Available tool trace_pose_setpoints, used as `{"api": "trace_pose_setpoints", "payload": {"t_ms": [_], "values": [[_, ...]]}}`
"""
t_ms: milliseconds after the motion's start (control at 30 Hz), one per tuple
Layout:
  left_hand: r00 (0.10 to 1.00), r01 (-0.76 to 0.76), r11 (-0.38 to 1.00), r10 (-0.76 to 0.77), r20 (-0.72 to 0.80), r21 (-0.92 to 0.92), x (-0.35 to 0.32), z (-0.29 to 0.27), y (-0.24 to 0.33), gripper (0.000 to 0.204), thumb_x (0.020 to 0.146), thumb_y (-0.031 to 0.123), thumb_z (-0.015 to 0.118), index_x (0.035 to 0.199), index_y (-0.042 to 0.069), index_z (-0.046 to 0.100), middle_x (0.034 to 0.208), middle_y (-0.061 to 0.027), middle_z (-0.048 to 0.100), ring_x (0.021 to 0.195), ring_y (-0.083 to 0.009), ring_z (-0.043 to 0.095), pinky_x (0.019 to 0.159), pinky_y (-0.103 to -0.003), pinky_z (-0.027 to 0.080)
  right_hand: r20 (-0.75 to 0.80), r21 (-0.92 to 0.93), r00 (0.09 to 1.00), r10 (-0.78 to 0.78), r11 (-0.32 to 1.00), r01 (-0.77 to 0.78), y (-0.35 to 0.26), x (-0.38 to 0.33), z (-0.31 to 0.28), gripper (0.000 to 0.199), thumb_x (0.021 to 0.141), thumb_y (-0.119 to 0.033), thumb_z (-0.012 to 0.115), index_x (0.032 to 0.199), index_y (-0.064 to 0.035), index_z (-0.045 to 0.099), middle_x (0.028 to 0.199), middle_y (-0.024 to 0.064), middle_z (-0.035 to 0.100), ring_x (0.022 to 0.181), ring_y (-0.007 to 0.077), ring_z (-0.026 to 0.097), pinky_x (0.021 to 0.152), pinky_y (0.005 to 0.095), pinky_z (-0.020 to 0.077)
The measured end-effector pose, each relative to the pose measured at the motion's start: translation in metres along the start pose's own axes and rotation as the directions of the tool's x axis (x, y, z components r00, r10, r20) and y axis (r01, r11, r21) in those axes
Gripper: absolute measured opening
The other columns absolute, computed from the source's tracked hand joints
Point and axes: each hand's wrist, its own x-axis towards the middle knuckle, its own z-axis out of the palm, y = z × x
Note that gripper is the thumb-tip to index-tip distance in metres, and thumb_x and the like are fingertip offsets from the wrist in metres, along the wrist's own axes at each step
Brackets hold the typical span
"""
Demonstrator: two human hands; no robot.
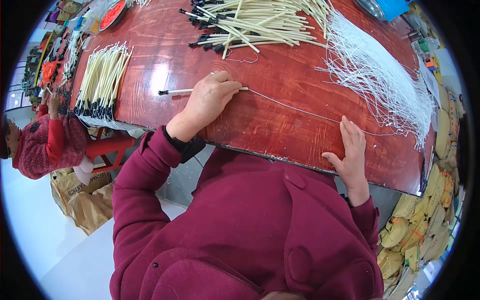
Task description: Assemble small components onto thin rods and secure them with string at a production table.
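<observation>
My left hand (pixel 209 101) rests on the red-brown wooden table (pixel 280 125) and grips a thin cream stick (pixel 182 91) with a black tip pointing left. A white string (pixel 295 108) runs from the stick's right end across the table to my right hand (pixel 350 150). That hand lies flat near the table's front edge, its fingertips pinning the string. Past my fingers the string carries on toward the loose bundle of white strings (pixel 382 75) at the right.
A heap of cream sticks with black tips (pixel 255 25) lies at the far side. A neat row of the same sticks (pixel 102 75) sits left. A red bowl (pixel 112 14) stands far left. Another person in a red sweater (pixel 45 145) sits left, near brown paper sacks (pixel 85 200). Tied sacks (pixel 420 235) pile up at the right.
</observation>
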Motion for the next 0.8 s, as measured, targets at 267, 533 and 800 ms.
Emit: {"api": "trace_pose_setpoints", "payload": {"t_ms": [267, 533, 800], "values": [[0.982, -0.185, 0.976, 0.178, 0.068, 0.118, 0.008, 0.001, 0.004, 0.018, 0.085, 0.005, 0.069, 0.102, 0.005, 0.075, 0.089, -0.0096, 0.064, 0.083, -0.0296, 0.064, 0.074, -0.040, 0.051, 0.007, -0.006, 1.000, -0.007, 1.000, 0.007, 0.000, 0.000, -0.002, 0.095, 0.079, -0.051, 0.078, 0.150, 0.0022, 0.044, 0.158, 0.0144, 0.043, 0.141, 0.0366, 0.039, 0.118, 0.0476, 0.0299], [0.888, -0.422, 0.880, 0.353, 0.295, 0.219, 0.038, 0.033, 0.046, 0.015, 0.084, 0.009, 0.064, 0.096, 0.008, 0.072, 0.088, -0.0070, 0.063, 0.083, -0.0282, 0.064, 0.076, -0.040, 0.051, 0.020, -0.018, 0.998, -0.055, 0.998, 0.055, -0.011, 0.015, 0.005, 0.088, 0.083, -0.044, 0.076, 0.151, 0.0029, 0.043, 0.159, 0.0151, 0.040, 0.141, 0.0367, 0.039, 0.117, 0.0467, 0.0309], [0.946, -0.296, 0.948, 0.274, 0.172, 0.114, 0.032, 0.032, 0.034, 0.010, 0.083, 0.012, 0.066, 0.092, 0.009, 0.065, 0.094, -0.0079, 0.063, 0.094, -0.0283, 0.066, 0.081, -0.040, 0.052, 0.030, -0.007, 0.999, -0.036, 0.999, 0.037, -0.006, 0.010, 0.003, 0.081, 0.086, -0.035, 0.075, 0.150, 0.0025, 0.043, 0.158, 0.0150, 0.041, 0.140, 0.0362, 0.040, 0.116, 0.0459, 0.0324]]}}
